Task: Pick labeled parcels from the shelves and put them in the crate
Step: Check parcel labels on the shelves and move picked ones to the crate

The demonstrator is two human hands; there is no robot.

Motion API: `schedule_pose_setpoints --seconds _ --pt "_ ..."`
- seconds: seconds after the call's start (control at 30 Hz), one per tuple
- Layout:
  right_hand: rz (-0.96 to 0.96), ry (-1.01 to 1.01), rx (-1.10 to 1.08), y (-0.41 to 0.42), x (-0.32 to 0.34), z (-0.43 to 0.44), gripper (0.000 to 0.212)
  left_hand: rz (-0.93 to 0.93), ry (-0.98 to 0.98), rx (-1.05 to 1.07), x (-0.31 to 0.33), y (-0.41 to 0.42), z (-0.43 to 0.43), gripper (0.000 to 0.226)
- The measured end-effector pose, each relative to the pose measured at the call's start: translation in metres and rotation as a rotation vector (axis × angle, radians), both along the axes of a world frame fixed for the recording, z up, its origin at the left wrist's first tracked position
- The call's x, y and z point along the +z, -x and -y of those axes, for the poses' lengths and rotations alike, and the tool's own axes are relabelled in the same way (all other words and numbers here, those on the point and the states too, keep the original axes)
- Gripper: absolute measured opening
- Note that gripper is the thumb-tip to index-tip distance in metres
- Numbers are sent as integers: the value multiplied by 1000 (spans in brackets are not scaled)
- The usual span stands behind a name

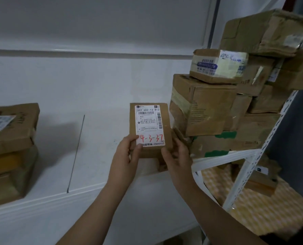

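Note:
A small brown cardboard parcel (149,128) is held upright in front of me, its white shipping label facing me with "4-3-37" written in red. My left hand (127,151) grips its lower left corner, thumb on the label. My right hand (176,154) holds the lower right edge. The parcel is clear of the shelf, just left of the stacked boxes. No crate is in view.
A white metal shelf rack (235,156) on the right carries a tall pile of taped cardboard boxes (203,106); more parcels lie on its lower level (258,181). A stack of boxes (11,147) sits on a white ledge at the left. A white wall is behind.

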State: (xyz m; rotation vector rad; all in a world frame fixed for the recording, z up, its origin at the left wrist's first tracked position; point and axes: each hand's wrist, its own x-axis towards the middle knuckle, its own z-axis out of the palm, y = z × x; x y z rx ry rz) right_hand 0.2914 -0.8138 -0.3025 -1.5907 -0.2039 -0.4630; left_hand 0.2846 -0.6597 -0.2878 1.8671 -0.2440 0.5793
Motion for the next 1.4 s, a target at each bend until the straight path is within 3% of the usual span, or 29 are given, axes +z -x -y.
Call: schedule_pose_setpoints --seconds 0.1,0.2,0.9,1.1,1.3,1.4 --pt "26 -32 27 3 1 -9 38 21 203 2 -1 16 -6 36" --pt "31 -110 99 6 2 -22 38 21 265 -18 -2 28 -17 54" --pt "31 -93 183 14 13 -41 31 26 242 58 -5 43 -36 55" --pt "78 103 207 9 13 -56 39 -13 133 256 1 52 -54 45" --pt "73 405 267 9 2 -105 73 -30 -71 472 -8 73 -99 22" --pt "100 586 284 15 -11 -126 69 -70 -211 538 -12 83 -120 27"
